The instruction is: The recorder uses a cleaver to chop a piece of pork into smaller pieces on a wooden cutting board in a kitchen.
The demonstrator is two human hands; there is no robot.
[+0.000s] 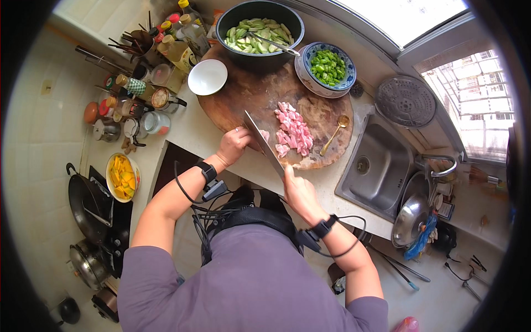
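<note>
My right hand point(302, 193) grips the handle of a cleaver point(265, 145), its blade slanting up and left over the round wooden chopping board point(249, 97). My left hand point(233, 146), wearing a ring, is curled at the board's near edge, its fingertips against or just behind the blade. What lies under those fingers is hidden. A small piece of pink raw meat point(264, 133) shows just right of the blade. Farther right is a pile of cut raw meat point(293, 129). Beyond it rests a gold-coloured spoon point(335, 135).
Around the board's far side stand a white bowl point(207, 77), a dark pot of sliced green vegetable point(260, 35) and a bowl of chopped green pepper point(327, 68). A steel sink point(375, 166) is at right. Bottles and jars point(132, 106) crowd the left, above a bowl of yellow pieces point(122, 176).
</note>
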